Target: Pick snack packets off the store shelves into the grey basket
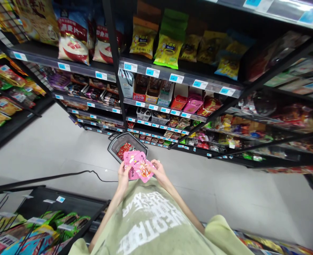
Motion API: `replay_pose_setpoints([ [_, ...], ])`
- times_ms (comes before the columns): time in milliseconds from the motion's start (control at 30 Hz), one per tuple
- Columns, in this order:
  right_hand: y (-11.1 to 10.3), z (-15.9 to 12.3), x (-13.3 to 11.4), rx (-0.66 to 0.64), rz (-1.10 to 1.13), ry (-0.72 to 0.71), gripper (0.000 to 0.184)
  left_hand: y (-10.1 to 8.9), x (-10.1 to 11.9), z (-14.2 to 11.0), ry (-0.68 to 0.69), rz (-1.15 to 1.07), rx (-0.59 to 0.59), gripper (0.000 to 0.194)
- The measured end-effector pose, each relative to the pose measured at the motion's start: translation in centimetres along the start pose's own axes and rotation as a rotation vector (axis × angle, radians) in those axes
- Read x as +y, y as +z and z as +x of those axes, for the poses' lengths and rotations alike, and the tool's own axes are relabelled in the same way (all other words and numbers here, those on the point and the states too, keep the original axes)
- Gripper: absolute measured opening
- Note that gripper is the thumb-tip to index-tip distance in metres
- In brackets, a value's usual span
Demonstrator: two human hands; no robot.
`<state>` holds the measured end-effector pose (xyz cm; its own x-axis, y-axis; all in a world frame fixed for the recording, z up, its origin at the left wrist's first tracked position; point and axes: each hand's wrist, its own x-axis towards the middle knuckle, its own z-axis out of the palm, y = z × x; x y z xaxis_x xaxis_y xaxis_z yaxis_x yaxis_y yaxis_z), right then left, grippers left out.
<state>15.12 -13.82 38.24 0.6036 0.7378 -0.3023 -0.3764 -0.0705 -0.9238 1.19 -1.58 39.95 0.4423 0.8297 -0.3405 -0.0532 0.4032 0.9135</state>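
L hand & R hand pinch fanned pink packets btwn them, nr shirt; basket w/ red packets just beyond. Best: light edge grip, fan kept even, fingers off printed fronts.

The person wears a light olive-green shirt with large white block lettering.

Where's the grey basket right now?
In the head view, the grey basket is on the floor, just past the pink packets in your hands, left of the middle, by the bottom shelves.
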Motion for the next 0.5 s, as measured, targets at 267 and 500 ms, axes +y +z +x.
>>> replay_pose_setpoints([
  [267,-0.08,0.05,0.26,-0.006,0.045,-0.004,0.038,-0.04,-0.34,0.09,0.003,-0.011,-0.004,0.033],
  [500,-0.03,0.03,0.2,0.01,0.032,-0.005,0.04,0.0,-0.32,0.1,-0.003,-0.007,0.005,0.033],
])
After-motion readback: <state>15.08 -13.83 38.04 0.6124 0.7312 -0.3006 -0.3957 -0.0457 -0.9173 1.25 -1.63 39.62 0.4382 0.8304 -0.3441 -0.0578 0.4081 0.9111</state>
